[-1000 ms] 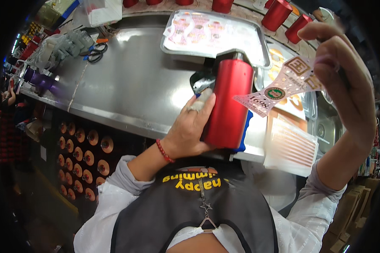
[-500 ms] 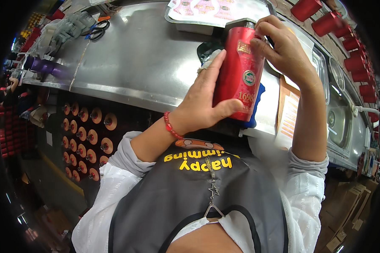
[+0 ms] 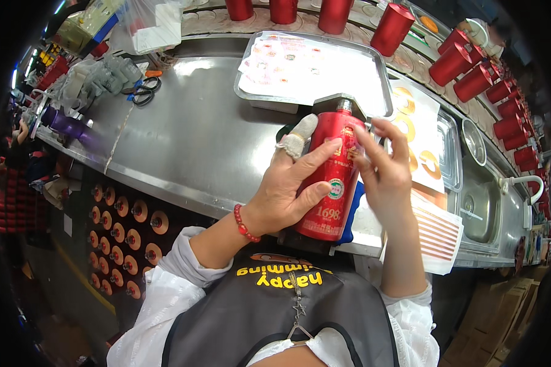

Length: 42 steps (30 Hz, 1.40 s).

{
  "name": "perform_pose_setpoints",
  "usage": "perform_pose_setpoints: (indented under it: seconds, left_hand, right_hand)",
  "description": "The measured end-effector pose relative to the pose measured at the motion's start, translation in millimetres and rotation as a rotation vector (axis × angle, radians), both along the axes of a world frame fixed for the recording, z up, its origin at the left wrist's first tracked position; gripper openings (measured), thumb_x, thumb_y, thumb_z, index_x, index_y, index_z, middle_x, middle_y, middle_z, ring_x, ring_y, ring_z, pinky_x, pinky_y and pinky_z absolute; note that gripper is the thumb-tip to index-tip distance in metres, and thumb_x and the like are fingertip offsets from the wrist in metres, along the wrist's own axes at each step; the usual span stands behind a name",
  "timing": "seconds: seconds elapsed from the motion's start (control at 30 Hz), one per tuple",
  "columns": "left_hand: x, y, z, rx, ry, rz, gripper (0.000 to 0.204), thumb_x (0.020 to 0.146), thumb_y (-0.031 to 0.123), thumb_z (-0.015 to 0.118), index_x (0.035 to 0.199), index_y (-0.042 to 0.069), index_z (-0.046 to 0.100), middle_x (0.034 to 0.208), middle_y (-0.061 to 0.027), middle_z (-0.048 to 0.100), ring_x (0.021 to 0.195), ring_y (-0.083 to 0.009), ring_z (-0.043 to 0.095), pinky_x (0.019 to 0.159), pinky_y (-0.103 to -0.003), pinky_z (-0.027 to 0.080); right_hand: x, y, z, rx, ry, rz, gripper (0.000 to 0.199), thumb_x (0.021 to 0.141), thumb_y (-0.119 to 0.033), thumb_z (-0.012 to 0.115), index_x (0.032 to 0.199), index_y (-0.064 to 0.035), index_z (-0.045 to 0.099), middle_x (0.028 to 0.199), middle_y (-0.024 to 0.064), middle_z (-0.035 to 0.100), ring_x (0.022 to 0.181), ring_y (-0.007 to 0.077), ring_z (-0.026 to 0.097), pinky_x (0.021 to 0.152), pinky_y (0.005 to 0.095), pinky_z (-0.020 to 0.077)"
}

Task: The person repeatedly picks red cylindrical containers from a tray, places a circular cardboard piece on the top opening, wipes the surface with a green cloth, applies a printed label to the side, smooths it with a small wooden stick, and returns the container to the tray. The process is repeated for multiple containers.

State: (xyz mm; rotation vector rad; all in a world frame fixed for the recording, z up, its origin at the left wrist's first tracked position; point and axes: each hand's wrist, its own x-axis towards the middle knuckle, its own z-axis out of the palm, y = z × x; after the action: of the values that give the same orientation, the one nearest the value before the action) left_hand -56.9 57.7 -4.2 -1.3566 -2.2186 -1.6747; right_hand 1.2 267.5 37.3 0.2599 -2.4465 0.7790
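Note:
A red bottle (image 3: pixel 329 211) with gold and white print stands tilted on a dark holder at the table's front edge, its narrow neck pointing away from me. My left hand (image 3: pixel 281 189) grips the bottle's left side, with thumb and fingers pressing on its printed front. A whitish cover wraps one of its fingertips. Beside the bottle's upper right is my right hand (image 3: pixel 386 177), its bent fingers apart and blurred by motion. No object shows between them; whether the fingertips touch the bottle I cannot tell. Something blue (image 3: pixel 348 229) shows under the bottle's right side.
Beyond the bottle, a tray (image 3: pixel 242 92) holds printed decal sheets. Gold ring-shaped stickers (image 3: pixel 404 125) and a striped sheet (image 3: pixel 438 235) lie to the right, near a sink (image 3: pixel 480 217). Red bottles (image 3: pixel 393 30) line the far conveyor. Scissors (image 3: pixel 144 92) lie at left.
The view has shifted, showing more of the far conveyor. My right hand has moved down from the bottle's neck to its upper right side. Left-hand fingers now lie across the bottle's front.

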Motion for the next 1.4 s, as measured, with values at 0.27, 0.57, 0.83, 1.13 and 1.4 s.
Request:
perform_pose_setpoints:
  seconds: [0.27,0.57,0.83,1.13,1.4]
  left_hand:
    - [-16,15,2,-0.037,0.058,0.038,0.059,0.094,0.04,0.064,0.145,0.013,0.054,0.153,-0.0331,0.033,0.138,-0.0467,0.038,0.114,-0.051,0.03]
    - [-22,13,12,-0.147,0.178,0.0,0.059,0.096,0.043,0.063,0.145,0.012,0.054,0.154,-0.0361,0.03,0.139,-0.0499,0.037,0.114,-0.048,0.033]
    - [-19,12,9,-0.1,0.149,0.012,0.057,0.095,0.042,0.064,0.143,0.012,0.056,0.149,-0.0359,0.036,0.132,-0.051,0.042,0.111,-0.051,0.035]
    - [-22,13,8,-0.089,0.14,0.009,0.06,0.095,0.042,0.065,0.145,0.011,0.053,0.15,-0.0376,0.033,0.134,-0.0508,0.042,0.111,-0.05,0.036]
    - [-26,12,6,-0.119,0.117,0.007,0.064,0.096,0.045,0.063,0.147,0.01,0.05,0.153,-0.0374,0.03,0.138,-0.0495,0.04,0.112,-0.047,0.036]
  right_hand:
    - [6,1,-10,0.005,-0.175,-0.028,0.046,0.097,-0.024,0.064,0.14,-0.0079,0.058,0.146,0.0174,0.043,0.118,0.0304,0.051,0.101,0.0413,0.0465]
    - [10,-1,-8,-0.038,-0.192,-0.033,0.051,0.094,-0.024,0.067,0.142,-0.0091,0.056,0.146,0.0237,0.042,0.119,0.0377,0.052,0.102,0.0446,0.0442]
    - [15,-5,-8,0.037,-0.208,-0.012,0.053,0.091,-0.021,0.069,0.141,-0.0094,0.057,0.15,0.0266,0.039,0.125,0.0418,0.049,0.105,0.0468,0.0411]
    - [8,-4,-5,0.053,-0.22,-0.022,0.052,0.094,-0.028,0.066,0.141,-0.0086,0.056,0.149,0.0269,0.04,0.123,0.0423,0.049,0.103,0.0467,0.0415]
    - [11,-6,-6,0.036,-0.222,-0.042,0.053,0.098,-0.033,0.062,0.144,-0.0088,0.054,0.149,0.0265,0.04,0.122,0.042,0.05,0.103,0.0466,0.0422]
